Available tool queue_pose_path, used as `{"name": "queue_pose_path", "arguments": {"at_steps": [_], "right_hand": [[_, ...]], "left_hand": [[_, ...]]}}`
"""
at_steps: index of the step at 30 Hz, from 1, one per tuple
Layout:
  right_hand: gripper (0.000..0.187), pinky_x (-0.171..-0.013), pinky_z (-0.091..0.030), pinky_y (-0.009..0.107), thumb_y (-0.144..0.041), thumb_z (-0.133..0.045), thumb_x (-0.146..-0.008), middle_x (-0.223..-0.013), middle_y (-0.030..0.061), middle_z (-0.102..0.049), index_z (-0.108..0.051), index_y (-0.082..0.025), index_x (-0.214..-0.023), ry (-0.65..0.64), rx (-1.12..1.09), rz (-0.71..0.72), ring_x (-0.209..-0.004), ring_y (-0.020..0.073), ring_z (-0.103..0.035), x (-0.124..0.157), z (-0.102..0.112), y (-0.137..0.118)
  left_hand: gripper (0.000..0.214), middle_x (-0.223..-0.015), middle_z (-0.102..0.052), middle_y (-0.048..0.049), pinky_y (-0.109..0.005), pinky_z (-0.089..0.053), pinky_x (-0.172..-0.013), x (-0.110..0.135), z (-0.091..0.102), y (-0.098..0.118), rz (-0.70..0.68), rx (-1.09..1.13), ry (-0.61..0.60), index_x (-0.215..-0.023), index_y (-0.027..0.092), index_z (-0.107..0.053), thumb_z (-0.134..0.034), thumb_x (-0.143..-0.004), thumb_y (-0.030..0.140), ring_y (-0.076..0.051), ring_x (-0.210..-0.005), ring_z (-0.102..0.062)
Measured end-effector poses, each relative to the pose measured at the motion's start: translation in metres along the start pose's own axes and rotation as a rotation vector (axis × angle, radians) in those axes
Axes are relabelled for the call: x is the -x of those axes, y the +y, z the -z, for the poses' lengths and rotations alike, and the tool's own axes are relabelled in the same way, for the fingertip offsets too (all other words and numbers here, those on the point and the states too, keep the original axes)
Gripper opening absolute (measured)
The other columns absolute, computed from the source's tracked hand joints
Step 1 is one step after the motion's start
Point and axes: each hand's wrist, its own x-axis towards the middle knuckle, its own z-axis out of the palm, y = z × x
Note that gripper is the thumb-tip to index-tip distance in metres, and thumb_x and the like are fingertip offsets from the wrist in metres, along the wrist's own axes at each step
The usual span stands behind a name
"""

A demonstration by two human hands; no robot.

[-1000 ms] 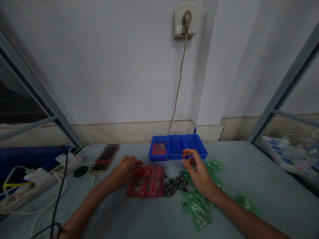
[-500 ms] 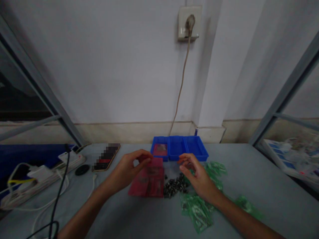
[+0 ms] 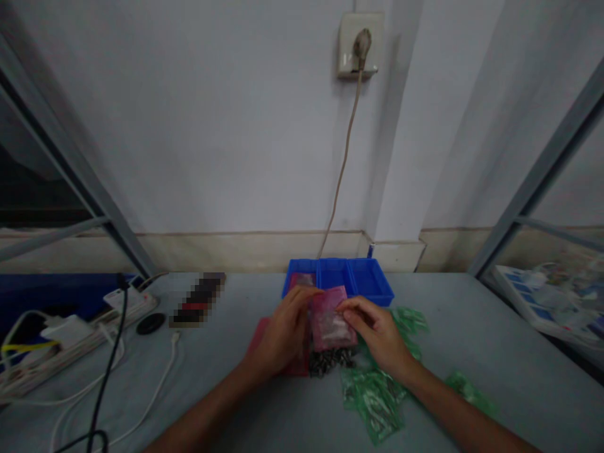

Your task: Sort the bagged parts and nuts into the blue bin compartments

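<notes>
A pink plastic bag (image 3: 333,318) is held up between my two hands, above a pile of small metal parts (image 3: 328,362). My left hand (image 3: 287,324) is closed on the bag's left edge, its fingertips partly hidden. On the right edge, my right hand (image 3: 370,324) pinches the bag between thumb and fingers. More pink bags (image 3: 297,365) lie on the table beneath my left hand, which covers most of them. Green plastic bags (image 3: 377,402) with small parts inside lie below and around my right hand.
A blue three-compartment tray (image 3: 370,280) stands at the back, with a pink bag in its left compartment. Left are a phone (image 3: 198,302), a black disc (image 3: 151,323), a power strip (image 3: 136,308) and cables. A container of plastic bags (image 3: 542,296) stands far right.
My left hand has moved right, and a pink bag is now up between both hands. My right hand has closed on its edge. The lying pink bags are now more covered.
</notes>
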Motion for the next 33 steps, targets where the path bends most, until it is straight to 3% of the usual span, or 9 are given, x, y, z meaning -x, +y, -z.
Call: {"name": "queue_pose_path", "arguments": {"at_steps": [3, 6, 10, 15, 19, 22, 26, 30, 33], "right_hand": [[0.029, -0.087, -0.056, 0.037, -0.051, -0.068, -0.098, -0.102, 0.0057, -0.079, -0.079, -0.024, -0.101, 0.021, -0.048, -0.040, -0.098, 0.0268, -0.070, -0.002, 0.001, 0.001], [0.029, -0.090, -0.056, 0.038, -0.051, -0.069, -0.096, -0.104, 0.0058, -0.079, -0.080, -0.024, -0.099, 0.027, -0.103, -0.075, -0.101, 0.0269, -0.071, -0.002, 0.000, 0.002], [0.038, -0.063, -0.053, 0.032, -0.060, -0.064, -0.096, -0.088, 0.0044, -0.074, -0.075, -0.024, -0.103, -0.012, -0.204, -0.187, -0.072, 0.0213, -0.066, -0.001, -0.004, 0.004], [0.045, -0.047, -0.033, 0.025, -0.067, -0.065, -0.095, -0.063, -0.0039, -0.054, -0.070, -0.022, -0.090, -0.015, -0.137, -0.194, -0.051, 0.0135, -0.045, -0.001, -0.004, 0.005], [0.044, -0.059, -0.044, 0.028, -0.063, -0.067, -0.096, -0.073, -0.0003, -0.058, -0.073, -0.023, -0.080, -0.013, -0.023, -0.080, -0.065, 0.0170, -0.054, -0.002, -0.001, 0.003], [0.037, -0.081, -0.053, 0.036, -0.057, -0.067, -0.099, -0.110, 0.0074, -0.069, -0.083, -0.025, -0.089, 0.014, 0.063, 0.058, -0.089, 0.0228, -0.064, 0.000, 0.002, 0.000], [0.028, -0.104, -0.048, 0.048, -0.046, -0.062, -0.105, -0.152, 0.0066, -0.060, -0.087, -0.033, -0.106, -0.067, 0.195, 0.182, -0.113, 0.0279, -0.064, 0.004, 0.005, -0.007], [0.026, -0.115, -0.039, 0.055, -0.041, -0.060, -0.107, -0.139, 0.0051, -0.073, -0.084, -0.036, -0.115, -0.132, 0.199, 0.207, -0.127, 0.0309, -0.063, 0.007, 0.005, -0.010], [0.029, -0.114, -0.040, 0.054, -0.042, -0.057, -0.108, -0.127, 0.0060, -0.078, -0.083, -0.035, -0.119, -0.111, 0.146, 0.181, -0.124, 0.0306, -0.066, 0.006, 0.003, -0.007]], "left_hand": [[0.053, -0.146, -0.057, -0.0087, -0.049, -0.047, -0.119, 0.010, -0.004, -0.007, -0.116, -0.118, 0.012, -0.146, 0.033, -0.059, -0.051, -0.100, 0.007, -0.026, -0.139, -0.054], [0.054, -0.152, -0.051, -0.0093, -0.053, -0.046, -0.119, 0.016, -0.006, -0.003, -0.122, -0.142, 0.008, -0.141, 0.036, -0.064, -0.070, -0.093, 0.014, -0.031, -0.143, -0.049], [0.018, -0.142, -0.062, -0.0094, -0.052, -0.050, -0.115, 0.017, -0.007, 0.009, 0.021, -0.053, 0.013, -0.113, 0.030, -0.079, -0.067, -0.100, 0.034, -0.032, -0.134, -0.058], [0.032, -0.122, -0.075, -0.0068, -0.043, -0.058, -0.103, 0.013, -0.009, 0.013, 0.214, 0.210, -0.018, -0.109, 0.026, -0.081, -0.060, -0.104, 0.049, -0.027, -0.111, -0.070], [0.041, -0.117, -0.075, -0.0067, -0.041, -0.059, -0.101, 0.010, -0.009, 0.014, 0.235, 0.294, 0.011, -0.082, 0.023, -0.080, -0.057, -0.105, 0.048, -0.026, -0.108, -0.071], [0.046, -0.139, -0.069, -0.0061, -0.041, -0.056, -0.108, 0.009, -0.007, 0.013, 0.236, 0.254, 0.099, -0.072, 0.022, -0.077, -0.058, -0.105, 0.047, -0.027, -0.121, -0.068], [0.048, -0.161, -0.053, -0.0021, -0.048, -0.047, -0.120, 0.010, -0.006, 0.008, 0.210, 0.178, 0.150, -0.069, 0.021, -0.075, -0.059, -0.105, 0.049, -0.028, -0.139, -0.058], [0.051, -0.161, -0.055, -0.0041, -0.049, -0.043, -0.124, 0.010, -0.003, 0.006, 0.195, 0.168, 0.138, -0.066, 0.021, -0.073, -0.057, -0.106, 0.048, -0.029, -0.143, -0.055], [0.051, -0.143, -0.070, -0.0058, -0.046, -0.046, -0.120, 0.010, 0.000, 0.009, 0.202, 0.184, 0.122, -0.075, 0.022, -0.078, -0.051, -0.108, 0.051, -0.028, -0.134, -0.061]]}}
